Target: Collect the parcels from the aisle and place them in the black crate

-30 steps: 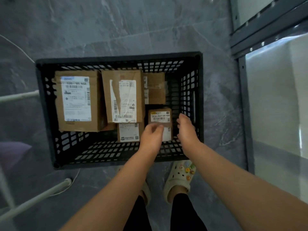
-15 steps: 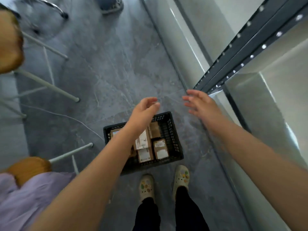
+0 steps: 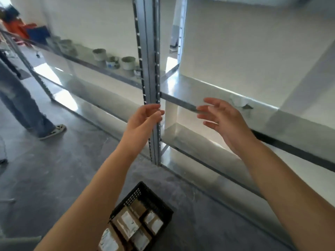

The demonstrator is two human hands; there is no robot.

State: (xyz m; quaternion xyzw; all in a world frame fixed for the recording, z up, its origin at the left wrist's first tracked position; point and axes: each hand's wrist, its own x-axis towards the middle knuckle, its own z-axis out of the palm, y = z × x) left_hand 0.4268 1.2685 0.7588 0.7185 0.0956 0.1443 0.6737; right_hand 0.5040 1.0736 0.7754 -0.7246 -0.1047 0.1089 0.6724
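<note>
L hand (image 3: 143,120), R hand (image 3: 223,120) raised, fingers (image 3: 208,107) empty, crate (image 3: 130,198) well below

The crate (image 3: 135,195) sits on the floor (image 3: 54,178) before the shelf rack (image 3: 226,160), parcels (image 3: 126,223) inside it (side by side). Above, the left hand (image 3: 143,118) is before the rack's upright (image 3: 150,51), the right hand (image 3: 223,118) right of it.

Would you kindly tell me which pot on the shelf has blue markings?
The small low pot with taller plain pots either side, left of the metal upright.
</note>
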